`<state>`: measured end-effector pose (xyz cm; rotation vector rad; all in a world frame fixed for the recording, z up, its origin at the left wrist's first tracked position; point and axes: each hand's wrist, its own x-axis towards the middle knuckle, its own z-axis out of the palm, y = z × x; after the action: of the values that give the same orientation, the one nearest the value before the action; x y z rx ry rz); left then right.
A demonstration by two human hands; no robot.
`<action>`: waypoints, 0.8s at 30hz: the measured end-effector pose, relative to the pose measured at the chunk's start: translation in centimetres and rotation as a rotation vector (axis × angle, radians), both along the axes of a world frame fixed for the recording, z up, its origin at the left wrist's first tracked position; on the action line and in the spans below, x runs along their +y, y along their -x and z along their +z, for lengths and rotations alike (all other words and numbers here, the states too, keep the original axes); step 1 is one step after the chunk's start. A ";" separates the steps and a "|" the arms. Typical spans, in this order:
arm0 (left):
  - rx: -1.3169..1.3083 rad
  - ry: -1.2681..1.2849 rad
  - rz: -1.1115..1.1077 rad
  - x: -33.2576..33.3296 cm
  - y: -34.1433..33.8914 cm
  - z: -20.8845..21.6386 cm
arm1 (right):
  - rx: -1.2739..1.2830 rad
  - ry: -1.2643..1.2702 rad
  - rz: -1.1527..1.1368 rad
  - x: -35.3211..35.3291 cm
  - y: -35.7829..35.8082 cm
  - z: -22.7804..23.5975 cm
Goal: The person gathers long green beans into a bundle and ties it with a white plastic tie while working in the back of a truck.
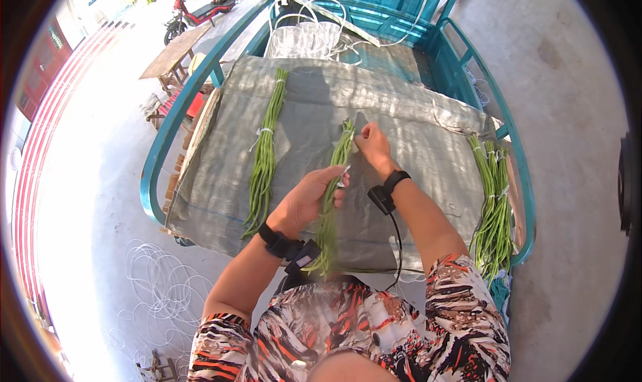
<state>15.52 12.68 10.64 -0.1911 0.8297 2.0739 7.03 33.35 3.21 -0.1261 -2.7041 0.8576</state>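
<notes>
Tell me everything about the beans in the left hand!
The bunch of beans is green, made of long, thin pods. The left hand grips it around the middle, where a white strip shows. It slants, top end farther away; its lower end is blurred. The right hand is beside its top; contact is unclear. Grey cloth lies beneath.

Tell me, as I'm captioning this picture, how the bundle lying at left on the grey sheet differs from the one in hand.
The lying bundle rests untouched on the grey sheet, while the held bundle is gripped in the left hand.
The lying bundle looks fairly sharp down its length; the held bundle's lower end is blurred.
Both are long, slim, green bundles with white ties showing.
</notes>
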 end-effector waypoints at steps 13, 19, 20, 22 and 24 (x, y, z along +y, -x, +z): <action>0.280 0.314 -0.201 2.0 -1.9 -3.0 | -0.625 1.115 -0.177 -0.2 -1.4 1.9; 0.291 0.333 -0.179 1.3 -1.7 -3.3 | -0.705 1.062 -0.141 -1.9 -1.3 3.2; 0.307 0.387 -0.175 1.3 -1.8 -3.3 | -0.714 1.019 -0.141 -2.1 -1.3 3.6; 0.347 0.423 -0.173 1.5 -1.8 -3.5 | -0.754 1.085 -0.062 -1.3 -1.0 2.6; 0.384 0.460 -0.169 1.3 -1.9 -3.5 | -0.797 1.150 0.017 -1.5 -0.9 2.5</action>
<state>17.42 13.97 7.16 0.0342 1.5021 1.7583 7.94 31.83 5.70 -0.8150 -2.3377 2.6946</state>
